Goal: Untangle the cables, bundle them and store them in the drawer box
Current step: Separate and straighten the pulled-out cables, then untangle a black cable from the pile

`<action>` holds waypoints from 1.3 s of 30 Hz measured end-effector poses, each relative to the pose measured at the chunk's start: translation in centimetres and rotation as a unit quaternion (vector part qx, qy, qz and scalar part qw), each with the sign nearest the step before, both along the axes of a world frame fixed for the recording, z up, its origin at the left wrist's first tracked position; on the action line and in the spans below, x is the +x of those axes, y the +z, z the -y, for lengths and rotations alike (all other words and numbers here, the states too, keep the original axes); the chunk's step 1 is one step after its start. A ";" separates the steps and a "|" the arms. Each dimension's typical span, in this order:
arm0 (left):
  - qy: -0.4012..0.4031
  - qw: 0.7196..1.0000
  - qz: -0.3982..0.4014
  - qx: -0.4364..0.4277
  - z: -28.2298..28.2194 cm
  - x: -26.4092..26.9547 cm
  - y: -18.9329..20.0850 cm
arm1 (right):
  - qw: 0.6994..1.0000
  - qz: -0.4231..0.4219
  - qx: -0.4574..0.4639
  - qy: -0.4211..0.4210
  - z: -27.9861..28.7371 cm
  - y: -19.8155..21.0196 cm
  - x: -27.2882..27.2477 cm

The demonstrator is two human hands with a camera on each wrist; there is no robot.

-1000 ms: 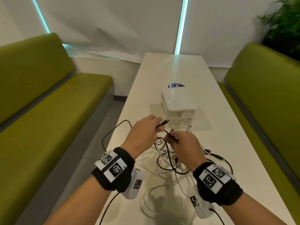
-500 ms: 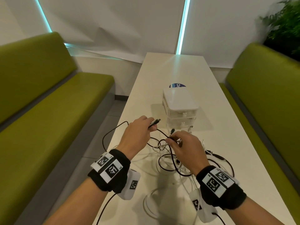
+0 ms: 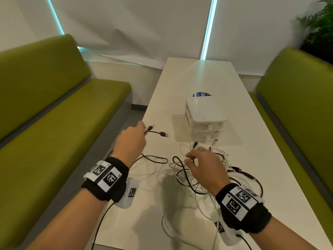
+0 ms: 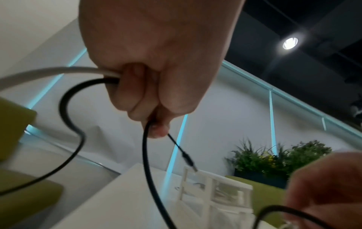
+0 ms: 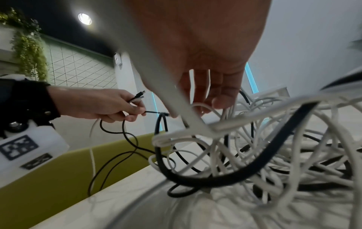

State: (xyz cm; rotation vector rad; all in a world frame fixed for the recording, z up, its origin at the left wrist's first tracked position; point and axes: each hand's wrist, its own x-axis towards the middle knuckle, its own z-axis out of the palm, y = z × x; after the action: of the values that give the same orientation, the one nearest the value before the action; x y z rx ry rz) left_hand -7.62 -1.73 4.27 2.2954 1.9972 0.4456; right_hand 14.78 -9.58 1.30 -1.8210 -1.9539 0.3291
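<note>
the left hand (image 3: pixel 130 143) is curled tight round a thin, smooth black cable (image 3: pixel 155 132) and a white cable (image 4: pixel 49 72), plug ends sticking out past its fingers. the right hand (image 3: pixel 205 166) has loose fingers resting on the messy heap of black and white cables (image 3: pixel 194 179), pinching nothing clearly. the boxy white plastic drawer box (image 3: pixel 205 120) stands just beyond the right hand.

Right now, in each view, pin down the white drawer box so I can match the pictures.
Head: the drawer box stands mid-table, beyond both hands and the cable tangle.
Left wrist: lower right of centre, blurred, below the dangling black plug.
Right wrist: only a white frame shows at right behind the cables; probably the box.
Shared landmark: the left hand gripping black cable.
</note>
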 end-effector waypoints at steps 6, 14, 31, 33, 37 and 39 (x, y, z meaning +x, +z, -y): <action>0.118 0.992 -0.032 0.031 -0.7 -3.9 0.6 | 1.000 0.006 0.001 0.010 0.2 -0.2 -0.1; 0.180 0.983 -0.039 -0.001 -0.6 -5.0 0.8 | 1.000 0.003 0.006 0.020 0.3 -0.5 -0.1; -0.061 0.966 0.247 -0.053 1.8 4.0 -1.4 | 0.998 -0.037 0.012 0.042 0.9 -1.1 1.0; -0.075 0.960 0.264 -0.058 2.3 5.2 -1.4 | 0.999 -0.033 0.011 0.042 1.0 -1.1 1.2; -0.105 0.976 0.143 -0.128 1.7 7.0 -2.4 | 0.999 -0.031 -0.006 0.020 1.3 -0.8 1.5; -0.108 0.977 0.036 -0.182 1.3 7.7 -3.7 | 1.000 -0.024 -0.017 0.007 1.5 -0.7 1.7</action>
State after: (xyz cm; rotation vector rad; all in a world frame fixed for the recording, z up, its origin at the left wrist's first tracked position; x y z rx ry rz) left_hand 0.06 -2.99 0.59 2.1927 1.6105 0.1306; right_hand 16.46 -11.08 0.59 -1.8045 -1.9402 0.4080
